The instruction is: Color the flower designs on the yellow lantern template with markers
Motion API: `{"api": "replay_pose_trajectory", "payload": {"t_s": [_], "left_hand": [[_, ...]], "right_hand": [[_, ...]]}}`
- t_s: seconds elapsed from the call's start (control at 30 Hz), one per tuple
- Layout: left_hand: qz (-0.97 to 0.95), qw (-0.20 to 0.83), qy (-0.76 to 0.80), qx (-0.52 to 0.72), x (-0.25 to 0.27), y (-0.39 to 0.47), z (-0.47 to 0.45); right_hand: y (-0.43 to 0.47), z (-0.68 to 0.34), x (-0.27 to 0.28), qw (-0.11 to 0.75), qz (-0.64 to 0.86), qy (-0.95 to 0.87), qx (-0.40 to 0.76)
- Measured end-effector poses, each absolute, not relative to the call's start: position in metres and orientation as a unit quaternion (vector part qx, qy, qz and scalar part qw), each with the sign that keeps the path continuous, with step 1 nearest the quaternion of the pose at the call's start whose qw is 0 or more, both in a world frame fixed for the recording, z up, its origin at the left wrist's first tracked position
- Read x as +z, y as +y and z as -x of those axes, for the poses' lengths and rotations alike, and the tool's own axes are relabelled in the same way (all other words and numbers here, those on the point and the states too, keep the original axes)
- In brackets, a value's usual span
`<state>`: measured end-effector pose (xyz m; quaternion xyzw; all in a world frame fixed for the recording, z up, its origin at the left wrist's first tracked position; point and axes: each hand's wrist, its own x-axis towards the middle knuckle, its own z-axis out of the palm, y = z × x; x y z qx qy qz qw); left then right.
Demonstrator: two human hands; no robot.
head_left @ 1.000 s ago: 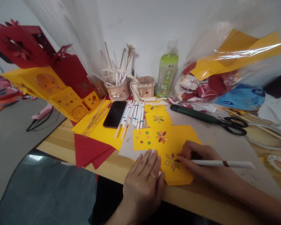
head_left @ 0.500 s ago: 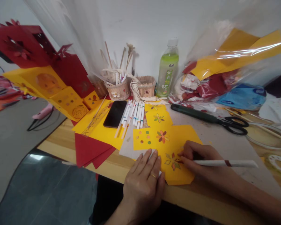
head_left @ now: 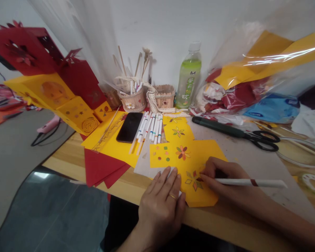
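My right hand (head_left: pixel 223 176) pinches a white felt-tip marker (head_left: pixel 241 182) with a dark red band. Its tip end is at a petal of a drawn flower (head_left: pixel 193 181) on the yellow card (head_left: pixel 212 150). Flat on the card's lower left edge lies my left hand (head_left: pixel 161 196), fingers stretched out, a ring on one of them. A small white thing (head_left: pixel 180 193) shows beside its thumb; I cannot make out what it is. Further up the card are a coloured flower (head_left: pixel 182 153), a smaller flower (head_left: pixel 178 132) and several small coloured shapes.
Several markers (head_left: pixel 151 127) lie beside a black phone (head_left: pixel 130 127). Behind stand a decorated pen cup (head_left: pixel 132 101) and a green drink bottle (head_left: pixel 189 78). Black scissors (head_left: pixel 262 138) lie to the right, near a tape roll (head_left: pixel 313 184). Red and yellow paper boxes (head_left: pixel 65 99) stand left.
My right hand and the marker have shifted very slightly at the flower's petal. My left hand stays flat on the card.
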<state>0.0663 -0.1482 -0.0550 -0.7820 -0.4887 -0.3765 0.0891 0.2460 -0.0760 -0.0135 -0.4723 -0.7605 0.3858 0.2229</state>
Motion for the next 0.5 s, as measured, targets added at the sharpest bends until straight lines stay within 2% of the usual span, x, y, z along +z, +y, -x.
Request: {"api": "replay_pose_trajectory", "payload": {"t_s": [0.5], "left_hand": [[0.782,0.09,-0.49,-0.374,-0.0558,-0.1474,-0.0663]], "right_hand": [[-0.0771,-0.2462,-0.0153,0.221,0.469,-0.762,0.388]]}}
